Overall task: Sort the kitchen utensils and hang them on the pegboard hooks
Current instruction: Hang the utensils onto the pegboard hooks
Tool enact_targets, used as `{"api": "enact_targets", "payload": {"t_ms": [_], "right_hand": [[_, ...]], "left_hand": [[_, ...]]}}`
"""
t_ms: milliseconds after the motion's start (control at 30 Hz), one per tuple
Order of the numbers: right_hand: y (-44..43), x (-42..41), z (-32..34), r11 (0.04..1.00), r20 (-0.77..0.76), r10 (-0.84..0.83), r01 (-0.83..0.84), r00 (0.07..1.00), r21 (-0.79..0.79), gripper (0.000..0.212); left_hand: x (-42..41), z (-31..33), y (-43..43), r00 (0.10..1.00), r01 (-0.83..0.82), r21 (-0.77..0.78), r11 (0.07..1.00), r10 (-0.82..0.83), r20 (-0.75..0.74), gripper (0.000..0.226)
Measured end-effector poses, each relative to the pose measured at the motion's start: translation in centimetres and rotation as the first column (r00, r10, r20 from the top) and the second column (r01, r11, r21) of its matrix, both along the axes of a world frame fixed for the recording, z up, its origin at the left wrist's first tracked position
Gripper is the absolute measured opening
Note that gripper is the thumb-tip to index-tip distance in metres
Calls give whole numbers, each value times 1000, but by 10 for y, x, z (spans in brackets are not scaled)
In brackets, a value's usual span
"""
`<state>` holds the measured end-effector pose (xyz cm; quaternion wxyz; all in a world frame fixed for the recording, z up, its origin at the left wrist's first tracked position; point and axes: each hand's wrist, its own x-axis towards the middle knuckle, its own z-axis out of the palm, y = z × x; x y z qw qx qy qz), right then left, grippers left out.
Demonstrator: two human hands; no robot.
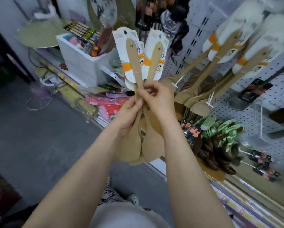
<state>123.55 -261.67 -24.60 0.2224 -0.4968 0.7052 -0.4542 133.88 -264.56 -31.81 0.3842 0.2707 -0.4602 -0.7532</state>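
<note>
I hold a bunch of pale wooden spatulas [134,63] upright in front of me, handles up with white and orange card labels, blades [152,145] hanging below my hands. My left hand [129,114] grips the handles from the left. My right hand [156,96] pinches the handles from the right, just above the left hand. More of the same wooden spatulas [202,96] hang on hooks of the white pegboard [273,99] at the right.
A white box [82,63] full of packaged goods stands on the low shelf at the back left. Pink and red packets [105,106] lie below it. Dark wooden spoons with green tags [220,140] hang low on the pegboard. Grey floor lies at left.
</note>
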Motion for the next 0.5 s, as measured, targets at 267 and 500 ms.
{"api": "enact_targets", "payload": {"t_ms": [267,500], "right_hand": [[-6,7,50,994,-100,-35,24,994,-106,14],[-10,-1,96,979,-122,-91,67,988,-191,11]], "left_hand": [[-4,55,-11,999,-43,-186,982,43,-7,40],[-23,101,-27,997,-33,-281,959,12,-76,44]]}}
